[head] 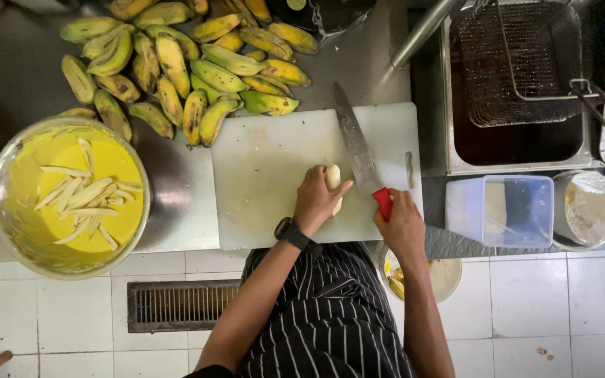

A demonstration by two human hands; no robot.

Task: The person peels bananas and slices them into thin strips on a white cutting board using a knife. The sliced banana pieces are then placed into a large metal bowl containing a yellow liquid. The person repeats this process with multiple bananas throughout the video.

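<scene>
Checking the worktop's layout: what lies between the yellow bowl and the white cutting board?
In the head view, only bare steel counter lies between the bowl and the cutting board; the bananas lie farther back.

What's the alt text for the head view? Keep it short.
Seen from above, a person's left hand steadies a peeled banana on a white cutting board while the right hand grips a red-handled knife. Unpeeled green-yellow bananas are piled behind the board, and a bowl of yellow liquid holding banana strips sits to the left.
</scene>
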